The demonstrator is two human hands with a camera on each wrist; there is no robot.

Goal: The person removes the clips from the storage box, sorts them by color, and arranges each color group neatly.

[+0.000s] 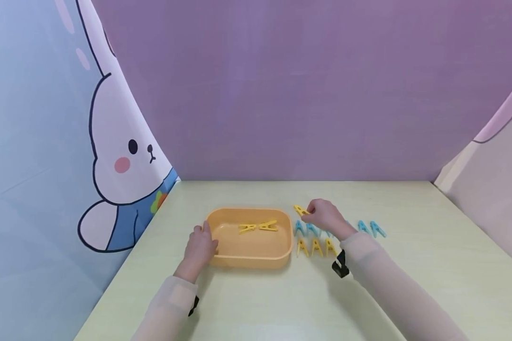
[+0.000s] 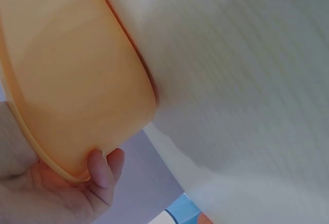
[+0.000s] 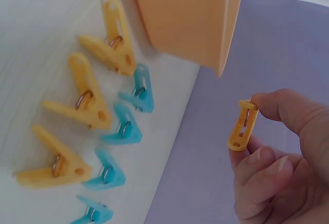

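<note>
An orange plastic basin (image 1: 249, 262) stands on the table, with two yellow clothespins (image 1: 268, 226) lying inside it. My left hand (image 1: 199, 246) grips the basin's left rim, thumb on the inner side and other fingers around the outside in the head view. Between the thumb and fingers of my right hand (image 1: 325, 217) a yellow clothespin (image 3: 243, 126) is pinched, raised just right of the basin's far corner. Below that hand is a row of blue clothespins (image 1: 299, 228), partly covered by it. Nearer to me lie three yellow clothespins (image 3: 85, 98).
The pale wood-look table (image 1: 281, 303) ends at a purple wall (image 1: 307, 94) behind. A panel with a cartoon rabbit (image 1: 123, 142) rises on the left, and a pale panel (image 1: 490, 184) on the right. The clothespin rows sit close to the basin's right side.
</note>
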